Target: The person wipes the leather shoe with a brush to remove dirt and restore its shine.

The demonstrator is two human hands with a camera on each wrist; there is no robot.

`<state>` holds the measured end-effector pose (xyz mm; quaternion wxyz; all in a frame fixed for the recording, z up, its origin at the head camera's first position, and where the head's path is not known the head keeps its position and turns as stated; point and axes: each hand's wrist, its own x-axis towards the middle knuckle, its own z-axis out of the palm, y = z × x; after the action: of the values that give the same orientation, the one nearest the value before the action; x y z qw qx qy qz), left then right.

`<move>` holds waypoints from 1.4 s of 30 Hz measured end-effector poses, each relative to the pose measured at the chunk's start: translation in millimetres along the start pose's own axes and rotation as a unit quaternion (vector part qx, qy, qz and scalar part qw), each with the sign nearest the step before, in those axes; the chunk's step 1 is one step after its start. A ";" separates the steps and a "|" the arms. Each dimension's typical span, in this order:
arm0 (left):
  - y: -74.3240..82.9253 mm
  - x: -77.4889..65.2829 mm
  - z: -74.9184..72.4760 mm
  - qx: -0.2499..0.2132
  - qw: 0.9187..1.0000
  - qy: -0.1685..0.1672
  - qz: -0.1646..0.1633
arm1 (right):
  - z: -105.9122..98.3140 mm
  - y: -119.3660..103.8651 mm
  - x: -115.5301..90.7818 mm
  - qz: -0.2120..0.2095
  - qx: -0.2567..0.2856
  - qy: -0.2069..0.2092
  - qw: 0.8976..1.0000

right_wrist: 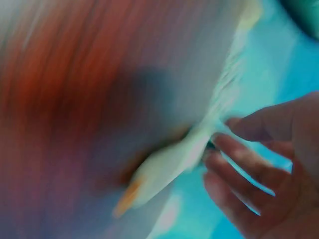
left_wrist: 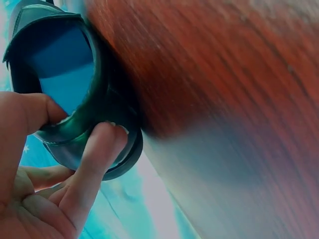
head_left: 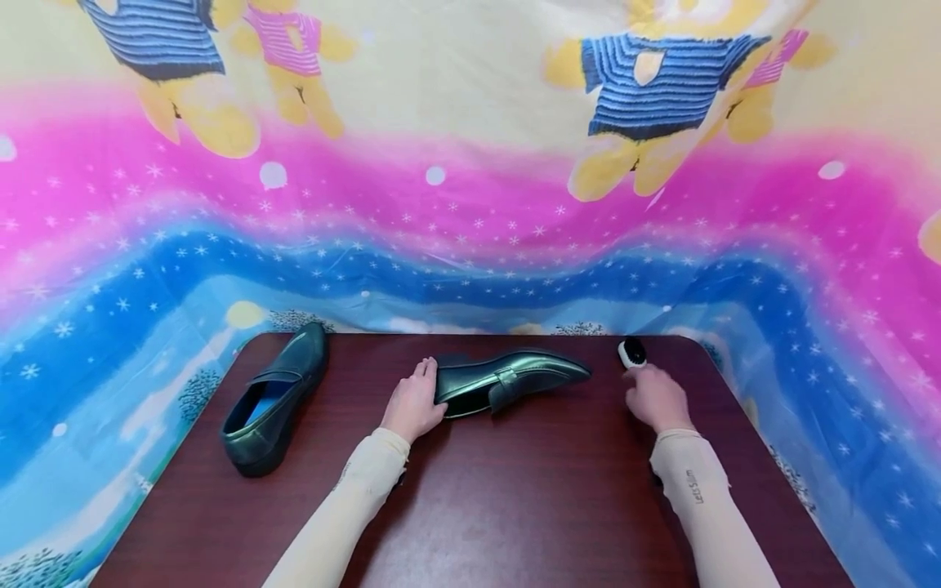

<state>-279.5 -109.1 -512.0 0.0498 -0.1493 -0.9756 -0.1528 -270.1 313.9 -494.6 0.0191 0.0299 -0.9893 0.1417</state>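
Note:
My left hand (head_left: 414, 402) grips the heel of a dark, glossy loafer (head_left: 532, 376) lying near the back of the table, its toe pointing right. In the left wrist view the thumb (left_wrist: 47, 109) goes inside the heel, over the blue insole (left_wrist: 62, 64), and the fingers press the heel's outside. At the back right, my right hand (head_left: 657, 398) is right by a small black-and-white brush (head_left: 632, 353). The right wrist view shows loosely bent fingers with their tips beside the blurred brush (right_wrist: 164, 169), which has pale bristles.
A second dark loafer (head_left: 275, 400) stands upright at the left of the brown table (head_left: 515, 506), toe towards the back. A patterned cloth (head_left: 470, 212) with bears and snowflakes hangs behind the table and along its sides.

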 end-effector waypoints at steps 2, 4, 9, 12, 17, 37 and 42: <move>-0.2 -0.9 0.0 -0.001 1.000 0.002 0.003 | -0.1 -21.6 -0.8 -0.038 0.024 -0.042 0.998; -0.3 -1.7 -0.9 -0.002 1.000 0.006 0.007 | 2.1 -44.4 -1.5 -0.079 0.054 -0.090 0.991; 2.9 -5.9 -12.3 -0.021 0.999 0.033 0.030 | 15.3 -92.2 -2.6 -0.138 0.124 -0.148 0.971; 2.9 -10.4 -21.7 -0.040 0.997 0.051 0.040 | 20.9 -111.2 -1.8 -0.139 0.157 -0.144 0.967; -3.1 -16.9 -40.2 -0.088 0.995 0.039 0.016 | 30.5 -130.8 3.8 -0.149 0.177 -0.130 0.964; -8.7 -60.7 -38.1 -0.108 0.988 0.007 0.111 | 67.0 -180.4 14.6 -0.118 0.216 -0.141 0.959; -27.0 -77.6 -36.2 -0.046 0.982 0.065 0.172 | 75.2 -203.0 20.9 -0.138 0.207 -0.149 0.957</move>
<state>-212.2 -166.4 -496.4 0.1317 -0.3072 -0.9218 -0.1965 -280.0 97.1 -509.1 -0.1160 0.1900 -0.9163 0.3329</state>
